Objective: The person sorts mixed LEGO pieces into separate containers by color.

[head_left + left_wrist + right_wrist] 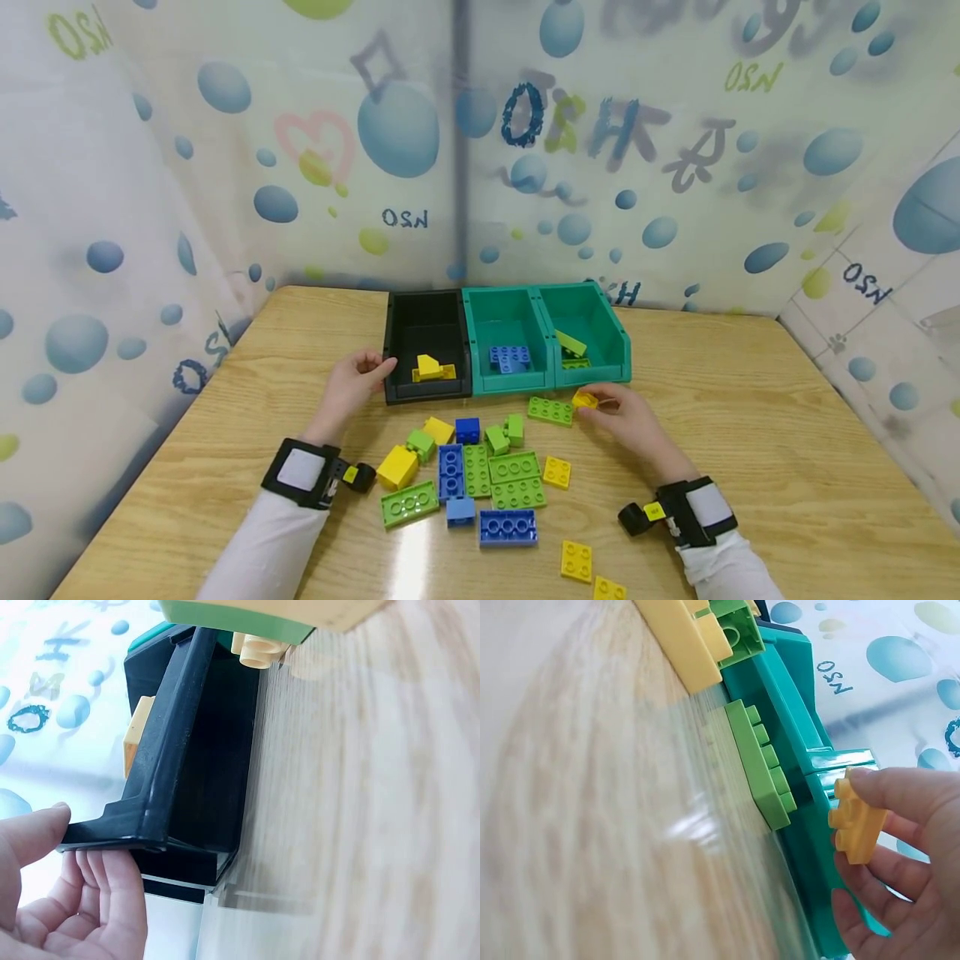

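Wood-grain table [750,383]: lower half of frame. Black bin [429,392], two teal bins [513,383]: side by side, centre. Loose coloured bricks [477,472]: lower centre.

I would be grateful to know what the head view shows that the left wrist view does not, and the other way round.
Only the head view shows the right hand holding a small yellow brick, the blue bricks on the table, and the insides of the two teal bins.

Only the left wrist view shows the fingertips beneath the rim of the black bin.

Both show the left hand at that bin, yellow inside it, and some teal beyond.
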Available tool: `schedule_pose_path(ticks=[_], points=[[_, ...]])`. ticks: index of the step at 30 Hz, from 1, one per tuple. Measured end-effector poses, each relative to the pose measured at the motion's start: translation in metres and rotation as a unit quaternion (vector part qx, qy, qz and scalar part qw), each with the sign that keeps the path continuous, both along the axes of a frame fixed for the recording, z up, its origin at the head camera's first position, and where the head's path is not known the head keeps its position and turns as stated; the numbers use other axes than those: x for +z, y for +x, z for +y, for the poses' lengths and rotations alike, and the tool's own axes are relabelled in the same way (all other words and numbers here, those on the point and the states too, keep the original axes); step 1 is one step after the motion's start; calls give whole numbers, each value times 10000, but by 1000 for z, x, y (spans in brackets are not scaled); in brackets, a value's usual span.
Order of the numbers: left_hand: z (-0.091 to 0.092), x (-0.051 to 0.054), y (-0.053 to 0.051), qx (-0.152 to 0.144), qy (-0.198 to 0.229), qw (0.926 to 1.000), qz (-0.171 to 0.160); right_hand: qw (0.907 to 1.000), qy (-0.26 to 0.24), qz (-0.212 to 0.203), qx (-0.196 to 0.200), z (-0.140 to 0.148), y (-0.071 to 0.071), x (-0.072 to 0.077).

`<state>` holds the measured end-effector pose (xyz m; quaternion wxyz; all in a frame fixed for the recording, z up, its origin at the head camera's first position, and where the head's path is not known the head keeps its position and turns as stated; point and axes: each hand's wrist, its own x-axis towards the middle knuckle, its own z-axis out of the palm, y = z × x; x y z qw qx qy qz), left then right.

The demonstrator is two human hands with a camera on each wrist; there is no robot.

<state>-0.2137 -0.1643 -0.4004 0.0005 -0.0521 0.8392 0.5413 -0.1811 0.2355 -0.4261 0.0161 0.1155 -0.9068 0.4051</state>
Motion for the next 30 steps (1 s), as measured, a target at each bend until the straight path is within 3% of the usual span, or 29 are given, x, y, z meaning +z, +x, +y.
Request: schedule_pose_path(ticks=[13, 23, 30], points=[[0, -2, 0, -20, -42, 10000, 9, 9993, 109, 334, -97, -13, -8, 17], [1, -2, -1, 53, 3, 9999, -91, 9968, 296, 649, 362, -49, -33, 54], [1, 0, 0, 32, -5, 9999, -96, 9962, 431, 442, 622, -85, -54, 69]])
